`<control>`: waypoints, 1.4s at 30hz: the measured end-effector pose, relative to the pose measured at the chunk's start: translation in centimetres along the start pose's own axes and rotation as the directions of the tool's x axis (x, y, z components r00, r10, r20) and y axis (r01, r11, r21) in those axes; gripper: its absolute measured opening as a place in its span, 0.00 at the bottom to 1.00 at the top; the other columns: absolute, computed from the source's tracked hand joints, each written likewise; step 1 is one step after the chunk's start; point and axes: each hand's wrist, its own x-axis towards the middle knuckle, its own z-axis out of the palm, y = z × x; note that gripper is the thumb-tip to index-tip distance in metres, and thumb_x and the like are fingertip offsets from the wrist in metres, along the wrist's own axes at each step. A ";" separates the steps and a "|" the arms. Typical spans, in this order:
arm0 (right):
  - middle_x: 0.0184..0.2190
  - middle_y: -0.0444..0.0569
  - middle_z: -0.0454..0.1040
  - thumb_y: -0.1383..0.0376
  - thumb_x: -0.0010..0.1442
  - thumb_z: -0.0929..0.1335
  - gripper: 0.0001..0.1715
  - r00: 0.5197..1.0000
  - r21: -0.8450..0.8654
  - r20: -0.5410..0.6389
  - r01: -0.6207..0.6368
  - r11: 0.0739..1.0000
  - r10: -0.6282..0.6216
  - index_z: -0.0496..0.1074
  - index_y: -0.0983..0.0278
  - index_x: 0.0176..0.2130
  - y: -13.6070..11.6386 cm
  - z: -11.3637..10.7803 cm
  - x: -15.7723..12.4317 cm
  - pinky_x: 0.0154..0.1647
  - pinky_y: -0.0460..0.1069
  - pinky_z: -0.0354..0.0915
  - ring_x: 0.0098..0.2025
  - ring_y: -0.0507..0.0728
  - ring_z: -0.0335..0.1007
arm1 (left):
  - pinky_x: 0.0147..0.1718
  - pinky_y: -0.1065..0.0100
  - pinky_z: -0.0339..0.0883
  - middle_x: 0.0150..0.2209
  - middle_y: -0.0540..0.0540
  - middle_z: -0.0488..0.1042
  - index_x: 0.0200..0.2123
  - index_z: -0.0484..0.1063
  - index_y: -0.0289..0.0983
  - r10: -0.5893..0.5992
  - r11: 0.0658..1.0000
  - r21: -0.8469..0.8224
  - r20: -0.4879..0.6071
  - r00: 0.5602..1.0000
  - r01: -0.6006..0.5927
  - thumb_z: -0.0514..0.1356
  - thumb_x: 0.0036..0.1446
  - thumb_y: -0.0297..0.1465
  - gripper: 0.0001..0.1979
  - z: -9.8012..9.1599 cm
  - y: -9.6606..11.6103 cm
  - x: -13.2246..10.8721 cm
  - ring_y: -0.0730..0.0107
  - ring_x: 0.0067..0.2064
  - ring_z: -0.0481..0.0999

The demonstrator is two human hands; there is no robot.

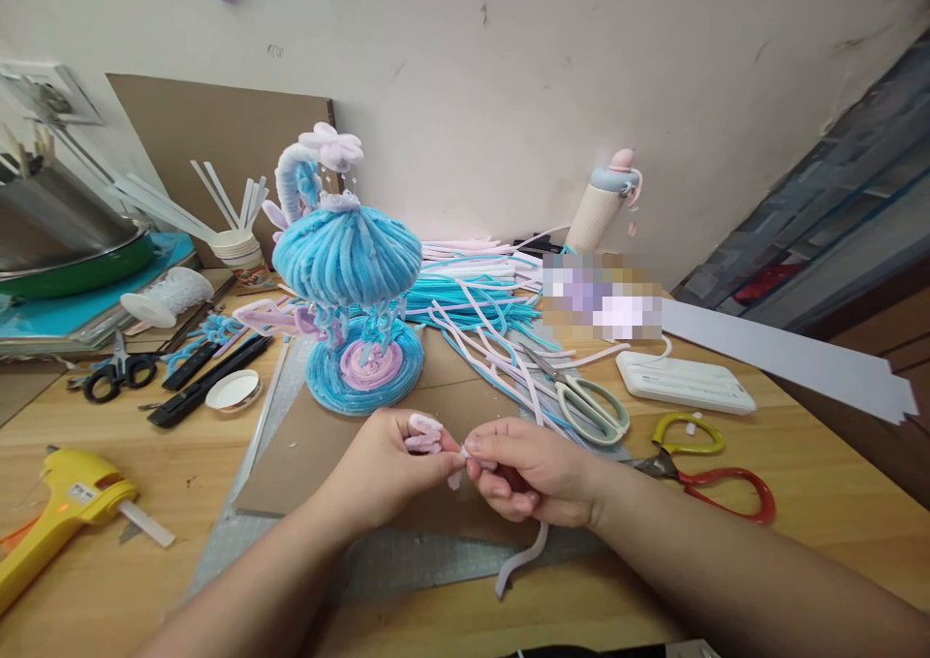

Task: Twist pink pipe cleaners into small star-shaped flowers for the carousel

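Note:
My left hand and my right hand meet over a brown cardboard sheet at the table's front middle. Both pinch a pale pink pipe cleaner; its folded end sits in my left fingers and its loose tail hangs below my right hand. Just behind the hands stands a blue and pink pipe-cleaner mushroom lamp model on a round coiled base.
A yellow glue gun lies front left. Black scissors, craft knives and a tape roll lie left. Pale green scissors, red-and-yellow-handled scissors, a white box and loose pipe cleaners lie right.

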 end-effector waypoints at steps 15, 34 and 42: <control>0.11 0.38 0.62 0.64 0.54 0.67 0.10 0.997 0.048 0.052 -0.067 0.997 0.064 0.67 0.69 0.25 0.2 -0.1 0.2 0.10 0.39 0.43 0.09 0.42 0.50 | 0.23 0.73 0.55 0.21 0.47 0.73 0.23 0.73 0.32 0.042 0.993 0.104 0.088 0.995 -0.051 0.61 0.47 0.31 0.08 -0.3 0.1 -0.4 0.75 0.23 0.64; 0.13 0.37 0.61 0.60 0.52 0.70 0.14 0.999 -0.026 -0.038 0.003 1.000 -0.004 0.66 0.68 0.25 0.3 0.1 0.2 0.11 0.40 0.41 0.10 0.41 0.49 | 0.24 0.73 0.57 0.21 0.48 0.74 0.22 0.72 0.33 0.026 0.999 0.036 0.039 0.999 -0.028 0.62 0.45 0.30 0.06 -0.1 0.2 -0.1 0.75 0.23 0.67; 0.12 0.38 0.60 0.58 0.56 0.65 0.17 0.958 -0.165 -0.204 0.170 0.972 -0.202 0.63 0.66 0.22 -0.5 0.1 0.2 0.10 0.40 0.40 0.10 0.43 0.51 | 0.31 0.72 0.61 0.30 0.48 0.75 0.36 0.72 0.34 0.100 0.981 -0.153 -0.117 0.988 -0.117 0.64 0.48 0.36 0.14 -0.3 -0.7 0.7 0.71 0.31 0.71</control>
